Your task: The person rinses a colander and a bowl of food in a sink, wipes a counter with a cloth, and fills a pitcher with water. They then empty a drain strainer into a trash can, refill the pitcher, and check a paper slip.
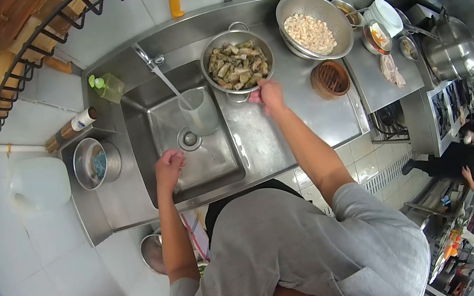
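My right hand (268,97) is at the near rim of a metal pan (267,45) filled with greenish-brown pieces of food (238,65). Its fingers are closed by the pan's near handle; what they grip there is too small to tell. Over the near left part of the steel sink (152,114) hangs my left hand (170,163), its fingers curled and their hold unclear. A tall translucent container (201,116) stands in the sink beside the drain (189,139). The faucet (149,60) points its spout toward the container's mouth.
Right of the pan are a colander (309,25) of pale pieces and a bamboo steamer (330,79). A metal bowl (89,164) and a green-topped bottle (110,87) stand at the left. Black rack bars (19,64) cross the upper left. People work at the far right.
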### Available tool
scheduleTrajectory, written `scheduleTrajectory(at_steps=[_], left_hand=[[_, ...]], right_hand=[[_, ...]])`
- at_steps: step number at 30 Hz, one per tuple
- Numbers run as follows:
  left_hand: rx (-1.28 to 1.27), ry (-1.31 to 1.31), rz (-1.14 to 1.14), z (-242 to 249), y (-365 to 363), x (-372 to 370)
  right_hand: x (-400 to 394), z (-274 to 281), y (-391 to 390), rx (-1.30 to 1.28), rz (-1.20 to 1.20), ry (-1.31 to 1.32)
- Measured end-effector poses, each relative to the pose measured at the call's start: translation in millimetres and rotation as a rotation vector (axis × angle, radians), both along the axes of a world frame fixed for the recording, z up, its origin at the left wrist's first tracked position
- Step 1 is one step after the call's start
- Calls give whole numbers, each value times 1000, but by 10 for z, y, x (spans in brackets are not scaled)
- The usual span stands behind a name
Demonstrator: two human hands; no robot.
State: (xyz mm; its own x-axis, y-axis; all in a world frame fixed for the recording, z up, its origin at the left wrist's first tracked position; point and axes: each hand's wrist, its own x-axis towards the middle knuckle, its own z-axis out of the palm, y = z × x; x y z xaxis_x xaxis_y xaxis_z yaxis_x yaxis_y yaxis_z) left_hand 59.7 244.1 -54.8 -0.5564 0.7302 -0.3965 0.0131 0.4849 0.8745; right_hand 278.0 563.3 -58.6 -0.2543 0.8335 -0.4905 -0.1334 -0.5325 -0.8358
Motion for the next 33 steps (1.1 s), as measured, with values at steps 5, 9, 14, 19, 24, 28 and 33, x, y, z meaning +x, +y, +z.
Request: scheduleTrajectory(at_steps=[5, 9, 14, 19, 24, 28, 33], left_hand=[[17, -21, 73, -35, -157, -11], [-7, 15, 52, -74, -67, 4], [-34, -1, -1, -152, 103, 2], [6, 94, 23, -577, 346, -166], [14, 17, 103, -1039, 657, -508], [15, -88, 135, -756, 825, -752], [-3, -159, 113, -448, 1168, -833]], right_hand=[[117, -70, 519, 52, 144, -103], [426, -90, 433, 78, 225, -73], [1264, -16, -129, 293, 211, -238], [2382, -90, -417, 991, 248, -1058], [2690, -327, -734, 983, 616, -1523], [1467, -322, -1059, 1081, 828, -1164], [143, -238, -1608, 1225, 982, -780]])
